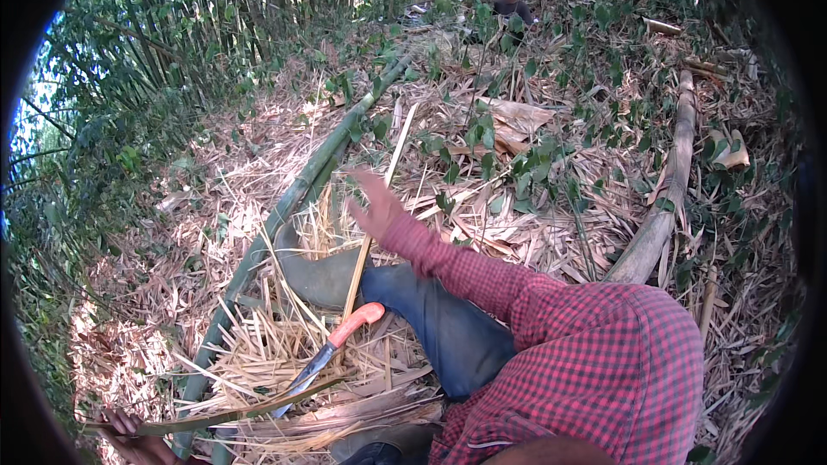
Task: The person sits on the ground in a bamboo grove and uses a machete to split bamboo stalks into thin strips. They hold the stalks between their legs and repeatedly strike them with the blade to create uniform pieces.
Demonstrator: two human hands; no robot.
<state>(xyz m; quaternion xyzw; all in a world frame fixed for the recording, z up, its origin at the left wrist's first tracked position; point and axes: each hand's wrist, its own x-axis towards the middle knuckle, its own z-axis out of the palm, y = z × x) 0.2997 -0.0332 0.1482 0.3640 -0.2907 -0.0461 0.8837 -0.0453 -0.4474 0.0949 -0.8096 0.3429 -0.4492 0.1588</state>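
Observation:
At the lower left, my left hand [127, 432] is closed round the end of a long, thin green bamboo strip [233, 414], which runs right just above the ground. My right hand [376, 205], in a red checked sleeve, reaches out over my bent leg, blurred, its fingers apart and nothing seen in them. Behind it passes a pale split bamboo strip [400, 148], leaning across my boot; whether the hand touches it, I cannot tell. A knife [320, 362] with an orange handle and a broad blade lies on shavings between my legs, its tip by the green strip.
A long green bamboo pole [303, 179] slants along the ground at my left. My boot [323, 279] rests beside it. On the right lies a thick brown bamboo trunk [662, 217]. Dry leaves and vines cover the slope. Another person [510, 4] sits far back, near bamboo clumps.

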